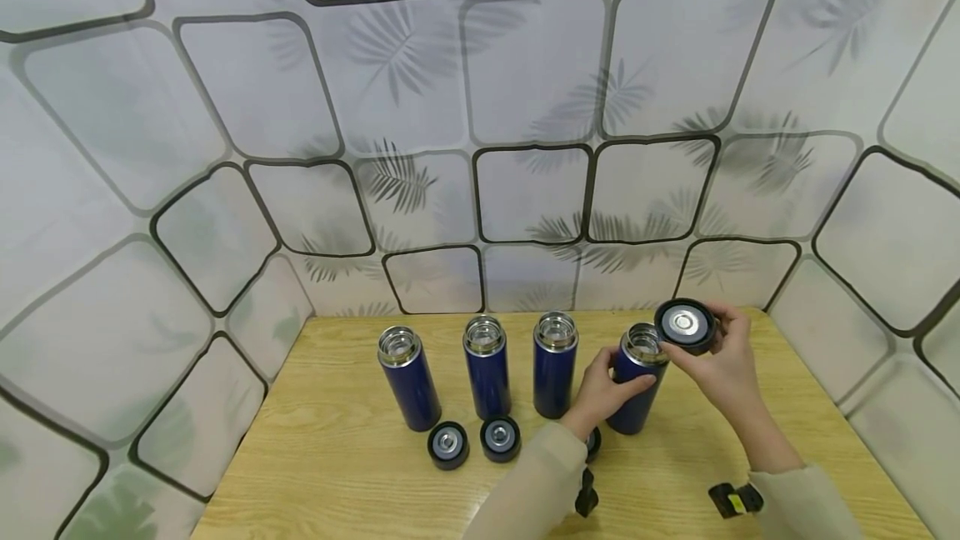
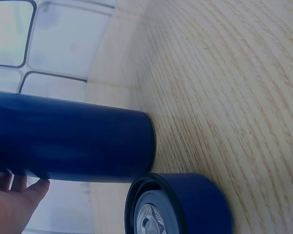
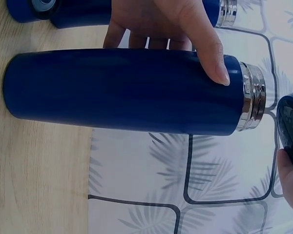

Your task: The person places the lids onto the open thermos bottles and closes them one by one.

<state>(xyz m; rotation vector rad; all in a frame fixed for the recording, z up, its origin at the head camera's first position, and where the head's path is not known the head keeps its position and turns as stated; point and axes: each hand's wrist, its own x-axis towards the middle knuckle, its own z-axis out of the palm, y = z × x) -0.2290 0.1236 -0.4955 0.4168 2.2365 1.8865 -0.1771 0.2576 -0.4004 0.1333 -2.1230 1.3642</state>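
Note:
At the right end of a row of blue thermos bottles, my left hand [image 1: 603, 394] holds the open, upright rightmost bottle [image 1: 633, 408] near its top. In the right wrist view the thumb of that left hand [image 3: 158, 22] lies along the bottle [image 3: 122, 92], just below its bare steel neck. My right hand [image 1: 726, 367] grips a dark lid [image 1: 686, 325] by its rim, beside and slightly above the bottle's mouth. The lid's silver underside faces the head camera. The left wrist view shows the bottle's body [image 2: 73, 139] standing on the table, with a loose lid [image 2: 202, 204] close by.
Three more uncapped bottles stand to the left: one at the far end [image 1: 412, 386], one in the middle [image 1: 489, 382] and one nearer [image 1: 553, 377]. Lids lie in front, at left [image 1: 447, 445], middle [image 1: 500, 438], and partly hidden by my left arm [image 1: 593, 443]. Patterned walls enclose the wooden table [image 1: 337, 457].

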